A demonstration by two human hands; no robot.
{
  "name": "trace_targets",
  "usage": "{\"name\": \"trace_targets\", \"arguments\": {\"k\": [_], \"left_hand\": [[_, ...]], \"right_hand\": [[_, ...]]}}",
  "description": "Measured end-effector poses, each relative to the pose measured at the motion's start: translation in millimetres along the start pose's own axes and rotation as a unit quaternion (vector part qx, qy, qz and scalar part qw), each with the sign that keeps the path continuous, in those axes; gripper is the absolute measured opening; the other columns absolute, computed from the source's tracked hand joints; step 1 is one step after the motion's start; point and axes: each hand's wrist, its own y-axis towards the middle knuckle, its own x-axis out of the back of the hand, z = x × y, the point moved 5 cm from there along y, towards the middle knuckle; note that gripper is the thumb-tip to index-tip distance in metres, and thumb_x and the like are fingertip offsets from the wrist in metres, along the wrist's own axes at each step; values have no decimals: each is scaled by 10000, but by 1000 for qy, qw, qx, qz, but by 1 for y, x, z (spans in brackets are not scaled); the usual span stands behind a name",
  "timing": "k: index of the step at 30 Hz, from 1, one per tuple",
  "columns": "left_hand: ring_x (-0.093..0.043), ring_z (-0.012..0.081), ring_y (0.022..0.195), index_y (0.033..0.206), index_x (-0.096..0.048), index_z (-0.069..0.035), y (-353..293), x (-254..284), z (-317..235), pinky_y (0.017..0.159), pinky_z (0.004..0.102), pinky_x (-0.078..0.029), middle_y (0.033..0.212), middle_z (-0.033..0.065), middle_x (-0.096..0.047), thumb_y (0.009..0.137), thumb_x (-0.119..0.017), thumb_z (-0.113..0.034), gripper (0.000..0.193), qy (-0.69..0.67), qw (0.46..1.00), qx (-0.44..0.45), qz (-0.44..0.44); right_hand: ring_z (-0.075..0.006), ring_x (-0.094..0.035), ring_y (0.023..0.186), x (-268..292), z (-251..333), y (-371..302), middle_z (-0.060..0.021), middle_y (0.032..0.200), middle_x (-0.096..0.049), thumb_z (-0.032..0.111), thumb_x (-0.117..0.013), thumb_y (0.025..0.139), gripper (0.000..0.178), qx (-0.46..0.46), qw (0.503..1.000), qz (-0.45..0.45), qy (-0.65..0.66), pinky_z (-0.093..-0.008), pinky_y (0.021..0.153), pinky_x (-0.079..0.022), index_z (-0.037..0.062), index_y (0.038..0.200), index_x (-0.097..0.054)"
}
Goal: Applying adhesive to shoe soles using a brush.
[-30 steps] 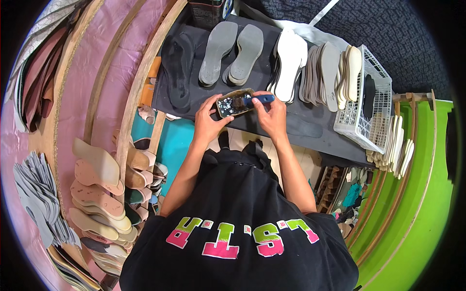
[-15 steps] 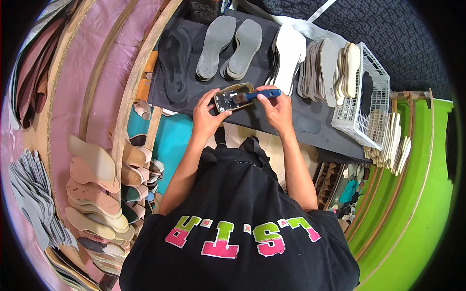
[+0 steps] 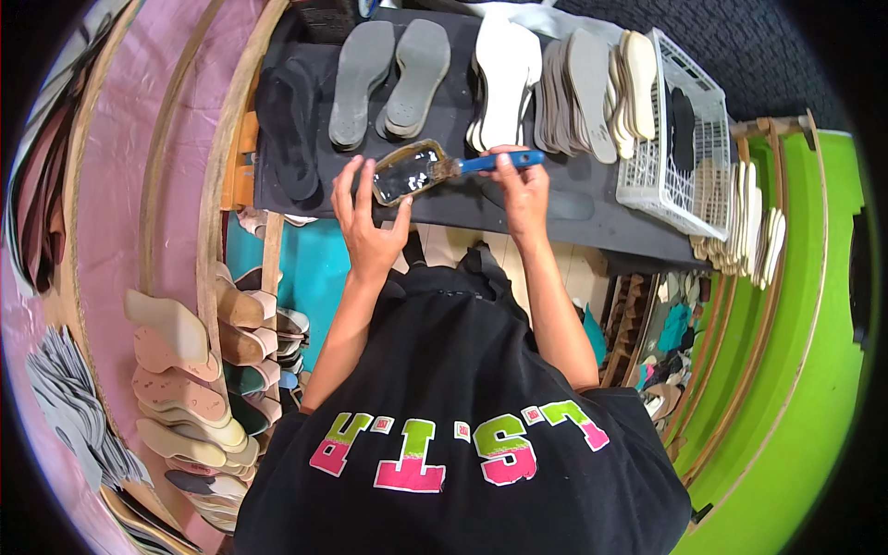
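My left hand (image 3: pixel 375 236) grips a small open tub (image 3: pixel 428 145), thumb on its near side and fingers at its left edge. Shiny dark, wet-looking liquid (image 3: pixel 405 176) lies inside, with light glinting off it. In my right hand (image 3: pixel 525 203) is a paintbrush with a blue handle (image 3: pixel 495 163), held by thumb and fingers. Its bristles (image 3: pixel 448 169) are at the tub's right rim; whether they touch it I cannot tell. Beyond the tub, grey insoles (image 3: pixel 412 79) lie in two piles on the black table (image 3: pixel 610 217).
White sole shapes (image 3: pixel 504 79), grey insoles (image 3: pixel 590 92) and cream ones (image 3: pixel 638 83) stand stacked farther right, beside a white plastic crate (image 3: pixel 661 199). A dark sole (image 3: pixel 289 129) lies at the table's left. Shelves with shoe parts (image 3: pixel 180 388) flank my left side.
The brush has been drawn rightward, its bristles going from inside the tub to its right rim. My left hand keeps hold of the tub. The whole view has shifted somewhat.
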Motion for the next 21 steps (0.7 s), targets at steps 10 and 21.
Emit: {"name": "trace_targets", "arguments": {"k": [10, 21], "left_hand": [[-662, 350, 1241, 1385, -662, -1, -23, -105, -61, 1050, 411, -554, 1361, 177, -650, 873, -791, -41, 530, -178, 941, -7, 288], [-577, 383, 1253, 1384, -666, 21, -46, -154, -58, 1111, 451, -475, 1308, 177, -619, 827, -819, -49, 582, -62, 949, 10, 308]], "right_hand": [[-127, -689, 916, 130, 20, -27, -96, 1061, -717, 183, -672, 1098, 201, 49, 983, -162, -76, -303, 805, -614, -3, 1178, -676], [-141, -750, 848, 169, -25, -37, -90, 889, -782, 102, -803, 962, 176, -54, 961, -186, -196, -312, 744, -597, -16, 1070, -731]]}}
